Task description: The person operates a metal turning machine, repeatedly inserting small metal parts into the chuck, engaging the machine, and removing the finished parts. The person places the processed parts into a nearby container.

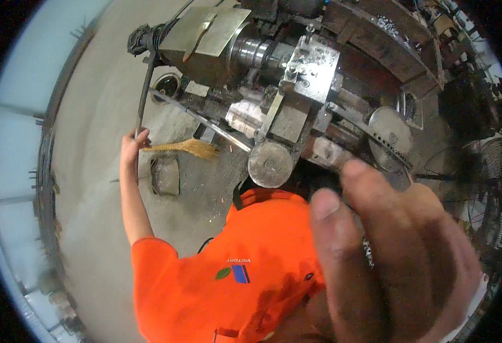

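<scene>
My left hand (pixel 134 141) is closed round the lower end of a long dark lever (pixel 144 100), which runs up to the headstock end of a lathe (pixel 205 63). My right hand (pixel 396 251) looms large and close at the lower right. Its thumb and forefinger are bent with a gap between them, and nothing shows in that gap. Beyond its fingertips lies the lathe's carriage, with a shiny square tool post (pixel 314 68) and a round handwheel (pixel 270 164). A bright cylindrical metal part (pixel 252 52) sits between the headstock and the tool post.
A straw broom (pixel 197 148) and a dustpan (pixel 165 175) are on the floor near my left forearm. A slanting metal rod (pixel 205 122) crosses the lathe's front. A round container (pixel 167 86) stands beneath the headstock. A second wheel (pixel 391 132) is at the right.
</scene>
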The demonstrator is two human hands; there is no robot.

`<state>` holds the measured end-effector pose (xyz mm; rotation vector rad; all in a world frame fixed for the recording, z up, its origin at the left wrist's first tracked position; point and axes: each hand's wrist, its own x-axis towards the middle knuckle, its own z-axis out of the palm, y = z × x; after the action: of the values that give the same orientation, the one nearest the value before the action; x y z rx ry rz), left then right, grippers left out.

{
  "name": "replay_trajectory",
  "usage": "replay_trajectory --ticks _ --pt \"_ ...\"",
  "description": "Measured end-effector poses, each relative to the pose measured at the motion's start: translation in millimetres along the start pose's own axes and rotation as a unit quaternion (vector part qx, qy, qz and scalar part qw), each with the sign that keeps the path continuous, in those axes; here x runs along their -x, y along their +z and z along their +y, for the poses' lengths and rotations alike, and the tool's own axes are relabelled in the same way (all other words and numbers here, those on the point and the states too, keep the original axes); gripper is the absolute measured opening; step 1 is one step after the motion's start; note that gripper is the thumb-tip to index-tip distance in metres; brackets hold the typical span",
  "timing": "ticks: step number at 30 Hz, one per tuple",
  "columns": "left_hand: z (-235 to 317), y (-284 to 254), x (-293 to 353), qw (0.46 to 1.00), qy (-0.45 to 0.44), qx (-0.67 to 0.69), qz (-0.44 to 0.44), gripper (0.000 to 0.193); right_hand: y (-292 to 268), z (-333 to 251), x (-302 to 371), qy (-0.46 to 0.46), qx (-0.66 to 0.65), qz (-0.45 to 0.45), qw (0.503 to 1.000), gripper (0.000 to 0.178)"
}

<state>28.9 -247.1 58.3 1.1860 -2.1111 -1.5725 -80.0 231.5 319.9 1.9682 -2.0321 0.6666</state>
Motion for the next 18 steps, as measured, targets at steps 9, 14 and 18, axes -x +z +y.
replay_trajectory --ticks 9,14,18 --pt "23 15 24 0.997 -0.045 -0.041 0.051 0.058 15 33 16 0.061 -0.016 0.049 0.997 0.042" --pt "-30 -37 -7 0.998 -0.003 -0.039 -0.053 0.048 90 92 107 0.228 -0.221 -0.056 0.947 0.052" --pt "-42 -37 -30 0.980 -0.075 0.028 -0.180 0.057 158 80 225 0.587 -0.328 0.060 0.738 0.038"
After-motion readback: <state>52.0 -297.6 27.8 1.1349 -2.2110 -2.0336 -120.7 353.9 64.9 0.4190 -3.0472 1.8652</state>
